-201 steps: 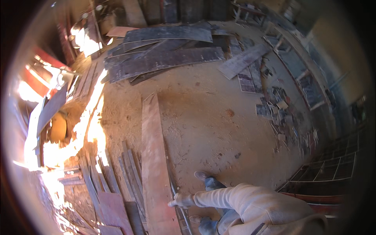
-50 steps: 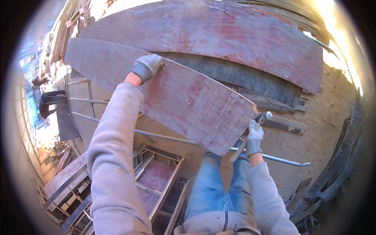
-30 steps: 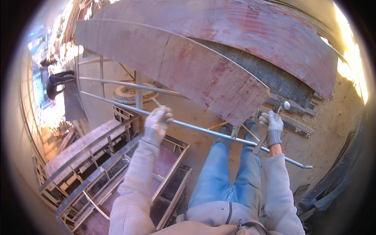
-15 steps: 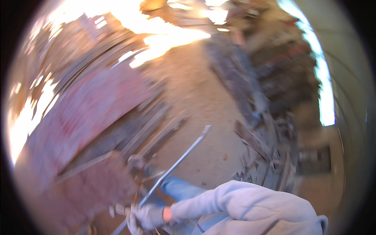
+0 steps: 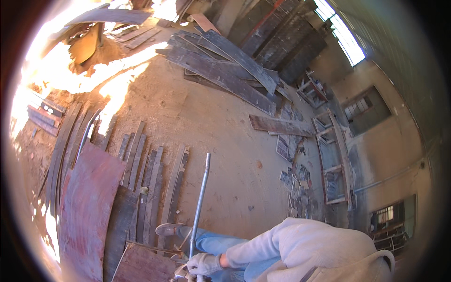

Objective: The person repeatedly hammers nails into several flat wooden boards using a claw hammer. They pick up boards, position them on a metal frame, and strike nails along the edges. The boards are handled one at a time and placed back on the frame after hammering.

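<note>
Workshop viewed from head height, with contents listed by decreasing size. The dirt floor (image 5: 230,183) occupies the centre, sunlit at the left. Dark boards (image 5: 221,80) lie overlapping in a loose pile near the top. A large reddish panel (image 5: 89,197) lies at the lower left, one edge over a darker sheet (image 5: 118,230). The person's grey sleeve (image 5: 253,249) enters from the lower right, above a blue trouser leg (image 5: 216,242). A brown board (image 5: 145,268) is cut off by the lower edge, left of the hand. Narrow wooden strips (image 5: 135,155) lie roughly side by side beyond the panel; small offcuts (image 5: 298,183) are scattered at the right. A bent metal pipe (image 5: 201,197) runs from mid-floor down to the gloved right hand (image 5: 205,264). Its fingers are curled at the pipe's lower part; whether they clamp it cannot be told. A shoe (image 5: 167,229) shows just left of the pipe.
</note>
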`<state>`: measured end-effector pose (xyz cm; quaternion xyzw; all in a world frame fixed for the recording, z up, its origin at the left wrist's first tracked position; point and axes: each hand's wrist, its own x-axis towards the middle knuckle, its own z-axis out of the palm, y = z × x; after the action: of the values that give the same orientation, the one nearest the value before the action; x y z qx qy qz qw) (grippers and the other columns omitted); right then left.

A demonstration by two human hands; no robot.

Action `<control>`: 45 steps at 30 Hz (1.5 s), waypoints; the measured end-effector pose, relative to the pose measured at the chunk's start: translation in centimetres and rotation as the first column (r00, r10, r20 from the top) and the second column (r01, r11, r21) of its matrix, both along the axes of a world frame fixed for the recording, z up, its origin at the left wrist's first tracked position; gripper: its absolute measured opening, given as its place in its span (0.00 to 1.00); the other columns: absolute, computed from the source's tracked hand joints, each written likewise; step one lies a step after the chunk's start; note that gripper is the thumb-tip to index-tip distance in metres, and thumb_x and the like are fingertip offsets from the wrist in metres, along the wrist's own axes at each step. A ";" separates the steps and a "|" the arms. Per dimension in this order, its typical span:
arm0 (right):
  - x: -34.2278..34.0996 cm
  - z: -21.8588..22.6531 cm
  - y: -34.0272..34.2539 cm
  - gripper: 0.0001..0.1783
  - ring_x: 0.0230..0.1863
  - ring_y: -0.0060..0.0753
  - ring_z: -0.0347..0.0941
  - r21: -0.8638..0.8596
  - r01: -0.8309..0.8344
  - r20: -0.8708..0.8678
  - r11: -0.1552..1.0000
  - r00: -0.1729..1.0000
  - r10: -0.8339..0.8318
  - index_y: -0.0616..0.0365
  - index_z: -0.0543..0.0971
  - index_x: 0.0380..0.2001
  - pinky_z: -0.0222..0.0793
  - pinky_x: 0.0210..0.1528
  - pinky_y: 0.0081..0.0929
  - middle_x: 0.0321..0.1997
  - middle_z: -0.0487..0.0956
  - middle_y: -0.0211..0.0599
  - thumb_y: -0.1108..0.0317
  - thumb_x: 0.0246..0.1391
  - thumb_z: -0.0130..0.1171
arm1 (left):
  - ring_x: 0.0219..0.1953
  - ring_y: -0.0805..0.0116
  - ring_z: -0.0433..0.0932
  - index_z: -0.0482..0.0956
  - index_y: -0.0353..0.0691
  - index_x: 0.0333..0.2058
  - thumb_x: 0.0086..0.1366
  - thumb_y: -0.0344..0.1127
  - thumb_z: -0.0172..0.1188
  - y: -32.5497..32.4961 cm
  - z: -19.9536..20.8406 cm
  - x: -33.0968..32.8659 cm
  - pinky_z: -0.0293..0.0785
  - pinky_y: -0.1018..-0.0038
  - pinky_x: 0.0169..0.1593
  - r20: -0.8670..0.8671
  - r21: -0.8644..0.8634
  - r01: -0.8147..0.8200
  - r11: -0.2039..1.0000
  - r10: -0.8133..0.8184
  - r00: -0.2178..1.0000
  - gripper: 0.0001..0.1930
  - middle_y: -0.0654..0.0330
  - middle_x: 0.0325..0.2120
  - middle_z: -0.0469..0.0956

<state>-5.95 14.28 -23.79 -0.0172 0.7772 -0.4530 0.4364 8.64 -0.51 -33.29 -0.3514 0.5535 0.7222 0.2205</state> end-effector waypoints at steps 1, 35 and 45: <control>0.0 -0.3 1.6 0.17 0.39 0.51 0.80 -0.003 0.010 -0.081 1.000 0.997 -0.010 0.56 0.81 0.32 0.74 0.43 0.44 0.35 0.81 0.45 0.51 0.58 0.65 | 0.23 0.76 0.74 0.83 0.37 0.48 0.66 0.30 0.65 0.6 0.4 -1.0 0.72 0.76 0.26 0.088 0.048 0.015 0.999 -0.019 0.996 0.12 0.61 0.25 0.79; -10.7 1.1 -7.2 0.10 0.40 0.31 0.84 -0.534 -0.344 -0.256 0.772 0.936 0.239 0.58 0.77 0.41 0.83 0.41 0.32 0.43 0.86 0.42 0.75 0.58 0.68 | 0.51 0.63 0.82 0.66 0.37 0.66 0.79 0.51 0.50 2.2 6.5 -12.3 0.83 0.65 0.54 0.379 0.678 -0.680 0.280 0.659 0.649 0.28 0.53 0.52 0.79; -12.1 -8.1 -22.0 0.07 0.21 0.10 0.68 -0.532 -0.021 -0.312 0.847 0.934 -0.173 0.55 0.79 0.47 0.61 0.21 0.16 0.21 0.76 0.23 0.70 0.69 0.61 | 0.48 0.70 0.78 0.65 0.38 0.69 0.75 0.54 0.58 -3.3 -11.2 1.9 0.77 0.70 0.47 0.237 -0.343 -0.830 0.439 0.896 0.376 0.34 0.56 0.50 0.77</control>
<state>-18.06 -7.74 -31.93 -0.1846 0.6878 -0.6553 0.2519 10.50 -3.86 -44.49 -0.7394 0.2901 0.5963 -0.1164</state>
